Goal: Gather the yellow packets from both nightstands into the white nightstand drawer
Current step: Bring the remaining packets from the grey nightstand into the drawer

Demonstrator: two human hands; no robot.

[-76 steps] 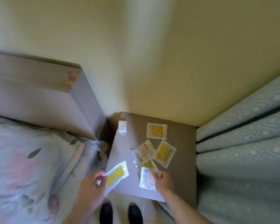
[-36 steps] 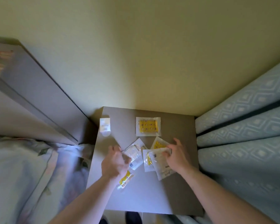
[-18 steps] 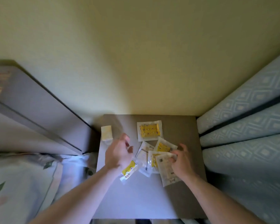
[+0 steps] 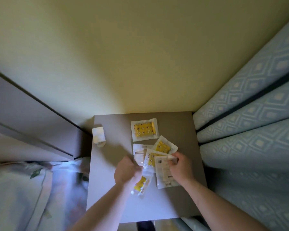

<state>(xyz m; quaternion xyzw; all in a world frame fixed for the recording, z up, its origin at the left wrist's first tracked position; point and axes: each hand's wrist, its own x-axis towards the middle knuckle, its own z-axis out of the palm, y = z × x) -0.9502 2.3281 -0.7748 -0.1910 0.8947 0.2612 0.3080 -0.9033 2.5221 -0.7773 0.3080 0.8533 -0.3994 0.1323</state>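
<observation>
Floral bedding (image 4: 20, 194) filled the lower left of the frame, with a grey headboard (image 4: 32, 117) above it. Right of these stood the grey tabletop (image 4: 107, 197) of a nightstand, and near its upper left edge lay a small white packet (image 4: 98, 135), apart from the rest. The left hand (image 4: 126, 170), at the centre of the frame, was closed around a yellow packet (image 4: 141, 185) whose lower end stuck out below the fist; its fingers were blurred. Above, flat on the tabletop near the wall, lay a square yellow packet (image 4: 144, 129) on its own. Lower and to the right, several packets overlapped in a loose pile (image 4: 150, 157), some showing yellow faces, one tilted yellow one (image 4: 163, 146) at the upper right of the pile. The right hand (image 4: 180, 165) was curled, thumb and fingers pinching the top corner of a white-backed packet (image 4: 164, 172) lying over the pile. Pale blue patterned curtain (image 4: 249, 130) filled the right side of the frame.
</observation>
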